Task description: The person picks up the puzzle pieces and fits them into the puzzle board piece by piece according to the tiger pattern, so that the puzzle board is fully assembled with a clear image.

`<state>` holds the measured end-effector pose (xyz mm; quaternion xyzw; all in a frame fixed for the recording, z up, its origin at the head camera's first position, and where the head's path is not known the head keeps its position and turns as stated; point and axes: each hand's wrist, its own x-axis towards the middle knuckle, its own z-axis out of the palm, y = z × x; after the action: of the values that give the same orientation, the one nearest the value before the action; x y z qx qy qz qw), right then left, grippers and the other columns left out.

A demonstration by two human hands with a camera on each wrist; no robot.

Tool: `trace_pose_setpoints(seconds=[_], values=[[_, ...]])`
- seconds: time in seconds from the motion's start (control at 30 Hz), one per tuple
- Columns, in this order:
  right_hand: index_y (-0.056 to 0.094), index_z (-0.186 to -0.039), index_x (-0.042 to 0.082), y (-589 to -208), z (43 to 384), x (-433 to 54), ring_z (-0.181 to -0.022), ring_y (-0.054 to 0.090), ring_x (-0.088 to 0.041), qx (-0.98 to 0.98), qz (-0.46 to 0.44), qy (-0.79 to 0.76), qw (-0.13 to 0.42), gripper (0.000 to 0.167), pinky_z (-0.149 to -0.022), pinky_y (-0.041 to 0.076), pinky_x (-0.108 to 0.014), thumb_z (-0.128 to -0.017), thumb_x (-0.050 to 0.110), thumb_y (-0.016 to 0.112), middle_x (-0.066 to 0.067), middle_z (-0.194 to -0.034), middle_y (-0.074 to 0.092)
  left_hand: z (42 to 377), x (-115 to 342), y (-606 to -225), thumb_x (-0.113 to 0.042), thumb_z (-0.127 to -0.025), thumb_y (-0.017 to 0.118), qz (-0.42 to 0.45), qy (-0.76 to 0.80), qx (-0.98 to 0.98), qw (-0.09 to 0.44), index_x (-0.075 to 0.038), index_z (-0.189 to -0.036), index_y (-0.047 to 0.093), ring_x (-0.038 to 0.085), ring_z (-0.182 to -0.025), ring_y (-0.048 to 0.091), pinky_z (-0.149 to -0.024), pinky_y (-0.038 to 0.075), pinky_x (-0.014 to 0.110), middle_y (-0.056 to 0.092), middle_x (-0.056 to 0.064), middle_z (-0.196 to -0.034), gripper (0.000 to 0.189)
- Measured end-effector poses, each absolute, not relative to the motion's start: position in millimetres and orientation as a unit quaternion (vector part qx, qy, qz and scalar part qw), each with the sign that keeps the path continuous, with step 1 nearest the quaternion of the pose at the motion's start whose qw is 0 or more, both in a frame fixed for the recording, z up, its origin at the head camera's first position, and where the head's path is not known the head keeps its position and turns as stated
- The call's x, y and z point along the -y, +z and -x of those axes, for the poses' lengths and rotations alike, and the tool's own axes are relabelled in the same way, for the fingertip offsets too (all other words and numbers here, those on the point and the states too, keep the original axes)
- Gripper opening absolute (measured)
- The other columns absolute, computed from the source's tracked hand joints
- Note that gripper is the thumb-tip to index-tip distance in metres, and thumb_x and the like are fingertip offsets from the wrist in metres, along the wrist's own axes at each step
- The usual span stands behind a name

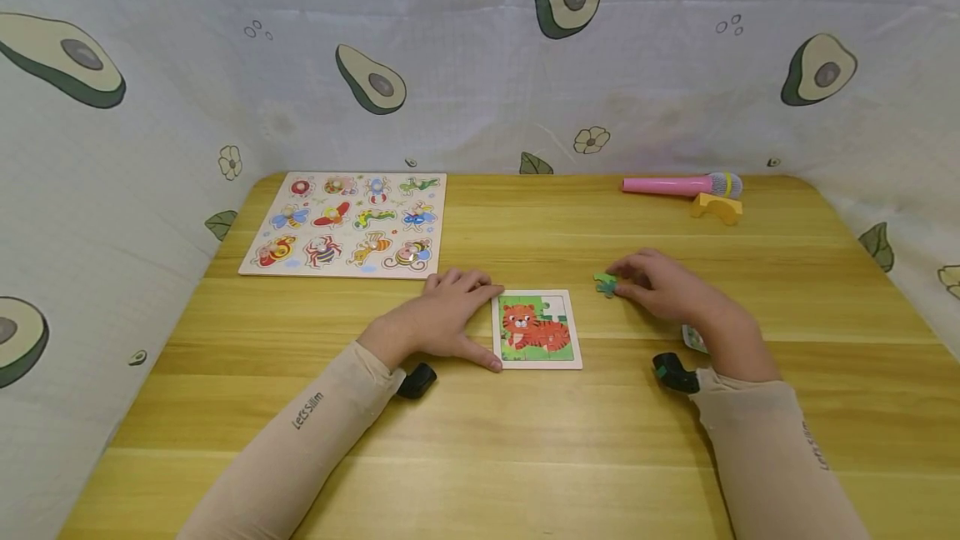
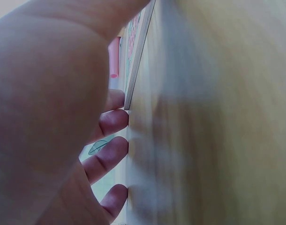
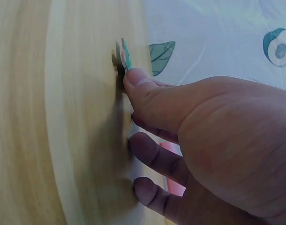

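Note:
A small square jigsaw puzzle point(image 1: 536, 365) with an orange tiger on a green ground lies flat in its pale frame; a white gap shows at its upper right. My left hand point(image 1: 453, 315) rests beside it, thumb and index fingertip at its left corners, fingers spread. In the left wrist view the other fingertips point(image 2: 116, 121) come down at the table. To the right of the puzzle, my right hand point(image 1: 660, 286) pinches a green jigsaw piece point(image 1: 604, 284) between thumb and fingers. The right wrist view shows this piece point(image 3: 127, 54) edge-on, tilted close over the table.
A wooden peg board point(image 1: 345, 272) with insect shapes lies at the back left. At the back right are a pink toy microphone point(image 1: 667, 186) and a yellow arch block point(image 1: 717, 208). Partly under my right forearm lies a small printed piece point(image 1: 693, 340). An avocado-print cloth point(image 1: 465, 48) hangs behind the table.

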<state>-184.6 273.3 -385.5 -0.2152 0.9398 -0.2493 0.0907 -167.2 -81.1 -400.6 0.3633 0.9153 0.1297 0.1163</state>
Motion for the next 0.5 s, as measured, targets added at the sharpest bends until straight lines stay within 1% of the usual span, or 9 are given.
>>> trace_pose_setpoints(seconds=[0.1,0.3,0.5], values=[[0.064,-0.123,-0.004,-381.4,183.1,-268.1,-0.104,0.057,-0.035,-0.939,0.210,-0.253,0.104,0.026,-0.094,0.044,-0.056,-0.100,0.008,0.062,-0.019,-0.114,0.060,167.4,80.9,-400.8,-0.085,-0.070,0.066,-0.363,0.131,-0.915,0.117,-0.020,-0.157,0.037,0.020,-0.131,0.031,-0.102,0.025,0.045,0.037,-0.001,-0.149,0.112],[0.065,-0.125,-0.001,-370.2,180.0,-245.3,-0.097,0.057,-0.027,-0.927,0.231,-0.256,0.146,0.028,-0.089,0.047,-0.050,-0.100,0.012,0.063,-0.009,-0.107,0.062,167.4,80.6,-399.9,-0.084,-0.070,0.066,-0.364,0.132,-0.914,0.119,-0.019,-0.157,0.037,0.021,-0.132,0.030,-0.102,0.025,0.046,0.037,-0.001,-0.149,0.112],[0.066,-0.121,0.002,-374.2,176.6,-222.3,-0.094,0.056,-0.022,-0.915,0.275,-0.250,0.155,0.024,-0.086,0.047,-0.045,-0.099,0.011,0.065,-0.005,-0.103,0.062,166.5,81.1,-399.6,-0.083,-0.071,0.067,-0.361,0.135,-0.915,0.122,-0.019,-0.157,0.037,0.021,-0.132,0.030,-0.103,0.025,0.046,0.037,-0.001,-0.149,0.112]])
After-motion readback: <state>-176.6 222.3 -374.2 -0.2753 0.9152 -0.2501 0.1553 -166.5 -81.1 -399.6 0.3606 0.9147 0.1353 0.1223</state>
